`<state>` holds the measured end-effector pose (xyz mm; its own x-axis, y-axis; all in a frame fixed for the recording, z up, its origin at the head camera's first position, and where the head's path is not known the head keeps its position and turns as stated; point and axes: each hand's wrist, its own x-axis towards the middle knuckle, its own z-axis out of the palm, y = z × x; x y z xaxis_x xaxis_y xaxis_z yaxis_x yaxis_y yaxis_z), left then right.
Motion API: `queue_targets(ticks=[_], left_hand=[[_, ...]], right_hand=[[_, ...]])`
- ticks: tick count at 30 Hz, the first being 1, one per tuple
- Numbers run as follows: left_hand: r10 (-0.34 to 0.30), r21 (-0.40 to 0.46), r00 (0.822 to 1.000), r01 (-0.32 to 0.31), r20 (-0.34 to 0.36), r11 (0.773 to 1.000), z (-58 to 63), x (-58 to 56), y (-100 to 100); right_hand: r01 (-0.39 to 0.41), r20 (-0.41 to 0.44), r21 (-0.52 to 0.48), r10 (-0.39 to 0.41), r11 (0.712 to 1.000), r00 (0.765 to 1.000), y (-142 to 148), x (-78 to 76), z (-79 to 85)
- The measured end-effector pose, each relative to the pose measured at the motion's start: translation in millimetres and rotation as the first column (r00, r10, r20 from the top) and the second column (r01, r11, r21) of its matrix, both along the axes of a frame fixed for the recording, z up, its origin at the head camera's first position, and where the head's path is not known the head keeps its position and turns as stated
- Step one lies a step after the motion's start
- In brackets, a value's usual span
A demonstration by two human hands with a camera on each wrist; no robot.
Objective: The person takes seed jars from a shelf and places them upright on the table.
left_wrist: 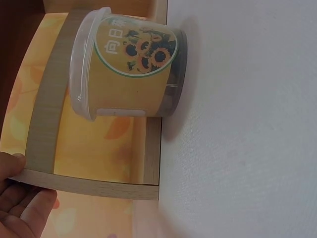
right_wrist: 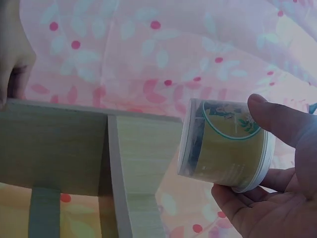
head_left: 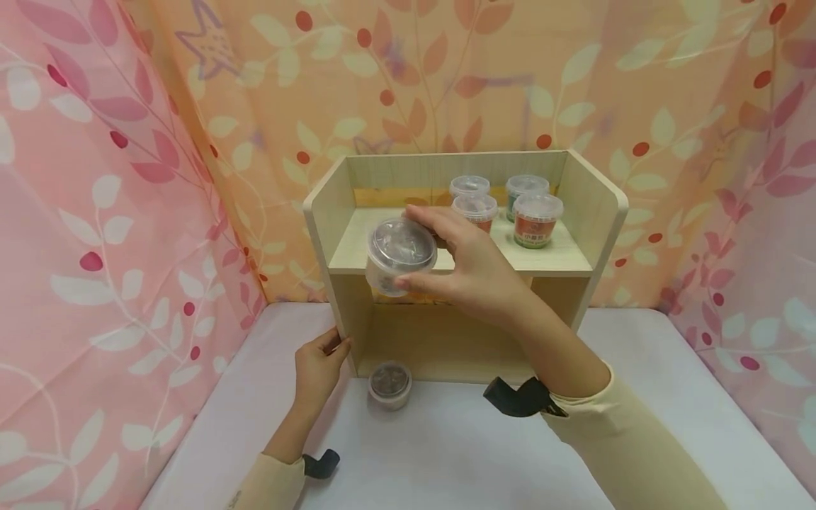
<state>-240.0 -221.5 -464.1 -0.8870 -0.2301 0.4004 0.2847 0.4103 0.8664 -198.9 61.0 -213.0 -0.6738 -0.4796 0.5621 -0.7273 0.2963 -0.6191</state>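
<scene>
Tub (head_left: 401,248) (round, clear plastic, yellow label) pinched in R hand (head_left: 468,269). Gripped by L hand (head_left: 317,368), lower left of pinch: pale-wood two-tier shelf (head_left: 593,205). Could slip w/ slack hold; could knock red-green lidded plastic tubs (head_left: 537,225), behind-right, if swung wide.

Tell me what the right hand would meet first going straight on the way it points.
Probably the wooden shelf unit's left side panel, touched first by the flower-labelled plastic tub that the right hand holds. Depth is unclear in the head view, so the tub might pass in front.
</scene>
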Motion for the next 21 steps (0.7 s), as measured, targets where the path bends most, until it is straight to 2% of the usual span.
queue_targets(ticks=[11, 21], left_hand=[[0.004, -0.016, 1.000, -0.005, -0.022, 1.000, -1.8, -0.3, 0], [0.016, -0.026, 0.999, -0.018, -0.040, 1.000, -2.3, -0.7, -1]], right_hand=[[-0.023, 0.018, 0.004, 0.022, 1.000, 1.000, -1, 24.8, -44.6], [-0.049, 0.083, 0.005, 0.049, 0.999, 0.995, -8, 35.3, -86.3]])
